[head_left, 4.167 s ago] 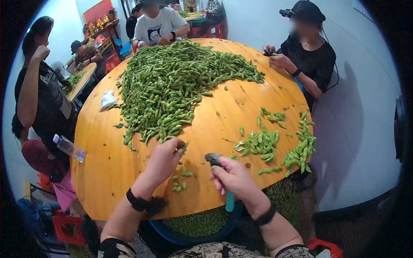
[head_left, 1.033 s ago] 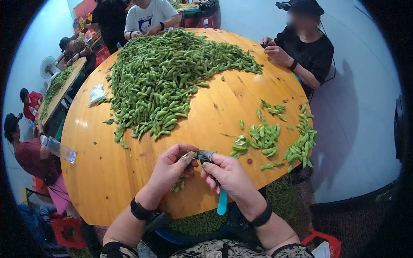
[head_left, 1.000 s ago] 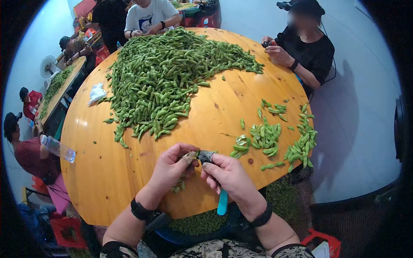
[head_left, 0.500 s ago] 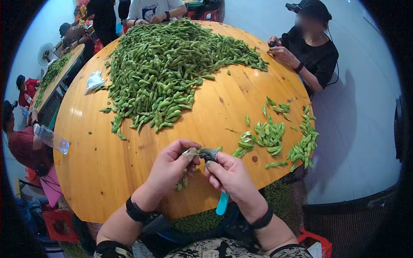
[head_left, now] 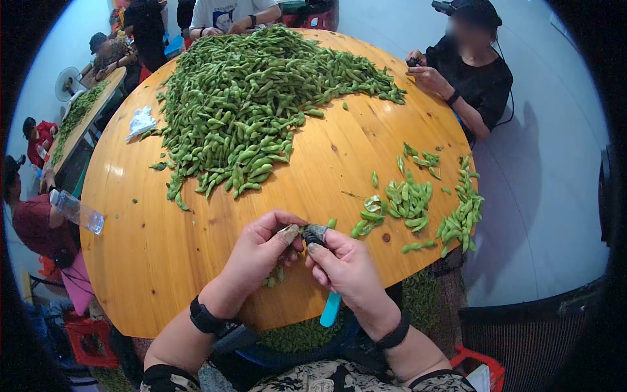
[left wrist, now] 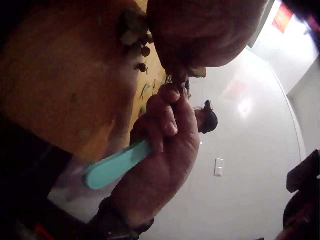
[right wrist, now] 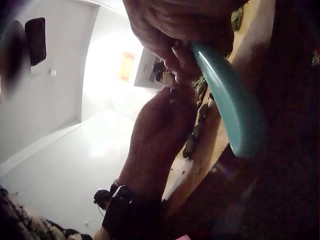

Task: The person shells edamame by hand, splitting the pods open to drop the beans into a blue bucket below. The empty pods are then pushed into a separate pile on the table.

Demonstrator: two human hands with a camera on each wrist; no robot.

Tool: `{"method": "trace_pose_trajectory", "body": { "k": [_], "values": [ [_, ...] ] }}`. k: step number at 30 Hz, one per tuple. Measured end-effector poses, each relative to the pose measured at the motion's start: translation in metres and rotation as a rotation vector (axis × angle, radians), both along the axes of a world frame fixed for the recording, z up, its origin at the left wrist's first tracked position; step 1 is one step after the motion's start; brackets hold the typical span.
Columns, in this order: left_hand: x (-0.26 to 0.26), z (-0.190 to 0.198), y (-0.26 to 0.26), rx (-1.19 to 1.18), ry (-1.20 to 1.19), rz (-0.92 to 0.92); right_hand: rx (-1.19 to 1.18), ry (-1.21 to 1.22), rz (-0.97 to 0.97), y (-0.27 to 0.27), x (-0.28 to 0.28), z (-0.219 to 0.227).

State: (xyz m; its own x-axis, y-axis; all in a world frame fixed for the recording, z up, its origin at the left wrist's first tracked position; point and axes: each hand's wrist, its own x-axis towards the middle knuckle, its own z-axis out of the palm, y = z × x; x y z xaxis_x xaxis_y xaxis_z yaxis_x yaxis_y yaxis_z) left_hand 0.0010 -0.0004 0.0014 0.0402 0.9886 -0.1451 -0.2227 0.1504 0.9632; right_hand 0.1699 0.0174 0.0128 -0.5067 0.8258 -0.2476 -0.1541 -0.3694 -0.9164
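Above the near edge of the wooden table (head_left: 196,261), both hands meet at the fingertips. My left hand (head_left: 261,248) pinches a small green pod, mostly hidden by the fingers. A tool with a turquoise handle (head_left: 331,309) is gripped in my right hand (head_left: 353,264), and dark material (head_left: 314,235) covers a fingertip there. In the left wrist view the handle (left wrist: 117,165) sticks out below the curled fingers of the right hand (left wrist: 167,145). The right wrist view shows the handle (right wrist: 230,105) close up, with the left hand (right wrist: 160,130) opposite. No blade can be made out.
A large heap of green pods (head_left: 228,111) covers the far middle. Smaller groups of pods (head_left: 408,199) lie at the right, some beans (head_left: 273,277) under my left hand. A bottle (head_left: 77,211) and white tissue (head_left: 141,122) are at the left. Several people surround the tables.
Since the earliest frame, my left hand has come from beside the heap to my right hand's fingertips. Over the last half second the turquoise handle has swung slightly left; the hands stay together.
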Motion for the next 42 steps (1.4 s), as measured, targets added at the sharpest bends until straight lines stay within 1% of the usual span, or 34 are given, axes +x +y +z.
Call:
{"method": "trace_pose_trajectory", "body": {
  "k": [3,5,7,8,9,10,11,12,14,15,17,19,20,22,23,25,26,28,29,31,32,34,35,37,38,39,40,41,42],
  "values": [
    [-0.001,-0.005,0.000,-0.004,-0.026,-0.002,-0.021,0.019,0.002,0.001,-0.002,-0.005],
    [0.003,-0.007,-0.002,-0.012,-0.018,-0.007,-0.031,0.019,-0.047,0.001,-0.004,-0.005],
    [0.010,-0.007,-0.004,0.485,0.794,0.099,0.000,0.016,-0.068,0.001,-0.003,-0.008],
    [0.010,-0.006,-0.003,0.489,0.792,0.093,0.029,0.012,-0.085,0.001,-0.003,-0.008],
    [0.012,-0.003,-0.004,0.598,0.913,0.102,0.026,0.009,-0.090,0.000,-0.003,-0.008],
    [0.013,0.000,-0.006,0.705,1.032,0.115,0.072,-0.035,-0.089,-0.002,-0.003,-0.007],
    [0.013,0.002,-0.007,0.704,1.029,0.115,0.122,-0.077,-0.087,-0.003,-0.003,-0.006],
    [0.012,0.004,-0.009,0.690,1.052,0.114,0.121,-0.078,-0.086,-0.003,-0.003,-0.004],
    [0.009,0.005,-0.010,0.677,1.074,0.112,0.113,-0.022,-0.076,-0.004,-0.003,-0.001],
    [0.008,0.002,-0.009,0.676,1.049,0.116,0.112,-0.023,-0.076,-0.004,-0.002,-0.001],
    [0.006,0.000,-0.008,0.673,1.021,0.119,-0.089,0.088,-0.038,-0.003,0.002,-0.002],
    [0.004,0.000,-0.008,0.537,0.853,0.075,-0.114,0.132,-0.043,-0.002,0.002,-0.005],
    [0.006,0.001,-0.008,0.534,0.853,0.072,-0.135,0.179,-0.051,-0.002,0.002,-0.006],
    [0.009,0.005,-0.008,0.425,0.725,0.096,-0.132,0.180,-0.060,-0.002,0.000,-0.006],
    [0.009,0.005,-0.008,0.423,0.724,0.095,-0.126,0.182,-0.067,-0.002,0.000,-0.006],
    [0.007,0.006,-0.008,0.312,0.625,0.100,-0.125,0.163,-0.058,-0.001,-0.002,-0.006],
    [0.007,0.006,-0.008,0.308,0.625,0.099,-0.121,0.144,-0.048,0.000,-0.003,-0.006],
    [0.006,0.005,-0.007,0.241,0.485,0.099,-0.123,0.134,-0.044,0.000,-0.002,-0.006],
    [0.005,0.005,-0.005,0.238,0.484,0.101,-0.124,0.125,-0.040,0.000,-0.002,-0.006],
    [0.002,0.004,-0.003,-0.024,0.091,0.070,-0.121,0.112,-0.028,0.002,-0.001,-0.006],
    [0.001,0.004,-0.003,-0.025,0.091,0.067,-0.112,0.100,-0.020,0.003,-0.001,-0.006],
    [-0.003,0.002,-0.002,-0.073,-0.073,0.006,-0.113,0.098,-0.024,0.004,0.000,-0.003],
    [-0.005,-0.001,-0.001,-0.076,-0.075,0.001,-0.114,0.097,-0.020,0.004,0.000,-0.002],
    [-0.009,-0.008,0.000,-0.099,-0.258,-0.051,-0.127,0.117,0.000,0.007,0.002,-0.008],
    [-0.011,-0.009,0.001,-0.101,-0.259,-0.052,-0.136,0.140,0.025,0.009,0.003,-0.010],
    [-0.013,-0.010,0.002,-0.109,-0.309,-0.087,-0.137,0.138,0.023,0.010,0.004,-0.009],
    [-0.014,-0.010,0.002,-0.117,-0.359,-0.122,-0.196,0.196,0.044,0.011,0.006,-0.008],
    [-0.014,-0.008,0.001,-0.117,-0.359,-0.123,-0.255,0.254,0.066,0.012,0.007,-0.008],
    [-0.012,-0.004,0.000,-0.143,-0.319,-0.109,-0.254,0.254,0.065,0.012,0.008,-0.009]
  ]
}}
